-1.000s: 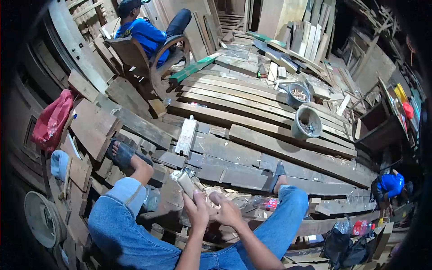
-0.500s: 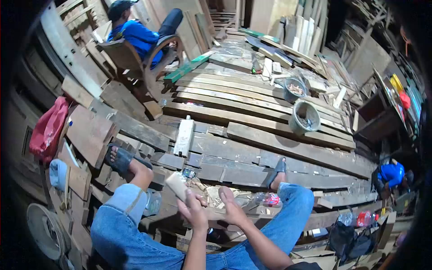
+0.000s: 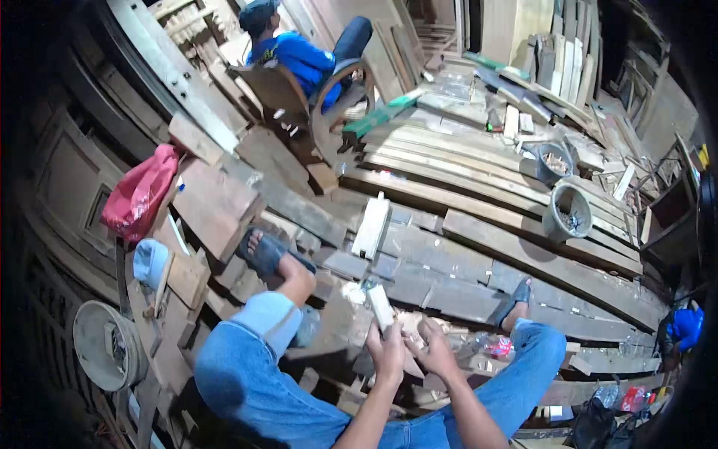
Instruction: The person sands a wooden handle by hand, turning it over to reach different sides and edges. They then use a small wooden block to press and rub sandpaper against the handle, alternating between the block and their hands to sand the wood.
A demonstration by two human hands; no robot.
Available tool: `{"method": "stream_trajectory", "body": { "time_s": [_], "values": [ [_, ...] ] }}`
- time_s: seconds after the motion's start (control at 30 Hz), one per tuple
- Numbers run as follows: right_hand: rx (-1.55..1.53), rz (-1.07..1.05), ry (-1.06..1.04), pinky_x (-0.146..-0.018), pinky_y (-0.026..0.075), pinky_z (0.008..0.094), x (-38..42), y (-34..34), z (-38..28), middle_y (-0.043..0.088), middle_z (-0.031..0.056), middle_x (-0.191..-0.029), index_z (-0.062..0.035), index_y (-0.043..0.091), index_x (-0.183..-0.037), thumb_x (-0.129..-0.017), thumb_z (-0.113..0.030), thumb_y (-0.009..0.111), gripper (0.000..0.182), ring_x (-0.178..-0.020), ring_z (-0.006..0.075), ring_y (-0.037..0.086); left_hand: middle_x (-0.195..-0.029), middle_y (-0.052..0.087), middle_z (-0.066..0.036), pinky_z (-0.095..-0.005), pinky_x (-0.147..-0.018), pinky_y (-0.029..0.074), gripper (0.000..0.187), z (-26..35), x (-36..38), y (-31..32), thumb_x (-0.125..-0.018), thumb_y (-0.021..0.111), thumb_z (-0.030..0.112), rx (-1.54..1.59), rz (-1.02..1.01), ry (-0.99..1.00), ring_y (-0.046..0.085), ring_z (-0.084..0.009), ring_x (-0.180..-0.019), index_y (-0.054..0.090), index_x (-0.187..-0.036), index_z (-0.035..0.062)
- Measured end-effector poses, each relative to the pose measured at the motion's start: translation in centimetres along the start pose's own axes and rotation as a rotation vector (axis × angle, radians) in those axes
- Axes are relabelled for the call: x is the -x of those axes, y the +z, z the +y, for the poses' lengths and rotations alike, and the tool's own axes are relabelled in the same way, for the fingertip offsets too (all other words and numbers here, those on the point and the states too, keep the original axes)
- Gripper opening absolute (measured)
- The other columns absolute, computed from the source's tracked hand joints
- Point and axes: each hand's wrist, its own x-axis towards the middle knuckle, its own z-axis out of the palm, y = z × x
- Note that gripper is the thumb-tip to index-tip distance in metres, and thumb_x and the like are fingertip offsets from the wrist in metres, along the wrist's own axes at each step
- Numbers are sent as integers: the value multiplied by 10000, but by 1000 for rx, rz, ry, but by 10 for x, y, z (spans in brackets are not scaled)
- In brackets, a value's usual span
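My left hand [image 3: 387, 355] is wrapped around the lower end of a pale wooden block [image 3: 380, 307], which points up and away from me. Close beside it, my right hand [image 3: 435, 352] has its fingers curled in toward the left hand; whatever lies in them is hidden. Below the hands, between my knees, wood shavings [image 3: 410, 320] are scattered over the planks. A longer pale wooden piece [image 3: 372, 228] with a narrow tip lies on the boards ahead of me.
Long beams [image 3: 516, 251] cross the floor. Two buckets, one grey [image 3: 567, 213] and one holding chips [image 3: 553, 163], stand right. At left are a red bag [image 3: 142, 196] and a whitish bucket [image 3: 112, 348]. A person in blue [image 3: 295, 63] sits in a chair; another [image 3: 682, 328] is far right.
The camera view has turned left, so the scene shifts to the right and down. My left hand still holds the block, now more upright; the right hand's fingers have curled closer to it.
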Motion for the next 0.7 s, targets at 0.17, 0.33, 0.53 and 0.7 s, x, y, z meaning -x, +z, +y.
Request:
{"method": "stream_trajectory", "body": {
  "time_s": [0.17, 0.33, 0.53, 0.7],
  "values": [
    [-351, 80, 244, -849, 548, 362, -12, -23, -45, 742, 199, -1047, 32, 677, -1200, -912, -168, 695, 352, -980, 270, 723, -1139, 641, -138, -294, -730, 579, 327, -17, -2, -8, -939, 567, 7, 68, -94, -51, 689, -202, -913, 493, -1257, 2],
    [-477, 271, 398, -792, 536, 301, -18, -20, -7, 756, 139, -1006, 54, 719, -1140, -943, -190, 691, 315, -881, 151, 685, -1153, 648, -132, -311, -794, 588, 450, -31, -12, -6, -984, 551, 24, 80, -147, 49, 686, -204, -1010, 414, -1412, 0],
    [-688, 406, 397, -716, 560, 260, -27, -48, -7, 724, 109, -906, 86, 662, -1067, -932, -108, 718, 243, -793, 113, 661, -1062, 672, -94, -251, -653, 562, 411, -13, 2, -4, -1043, 524, 190, -57, -255, -35, 698, -150, -782, 431, -1412, 36],
    [-696, 366, 381, -714, 541, 271, -20, -56, -26, 704, 120, -933, 1, 459, -1249, -866, -64, 761, 492, -826, 141, 672, -1100, 669, -68, -296, -798, 538, 407, 1, 10, 3, -1034, 548, 217, -190, -384, -247, 635, -124, -969, 482, -1393, 35]
  ]
}}
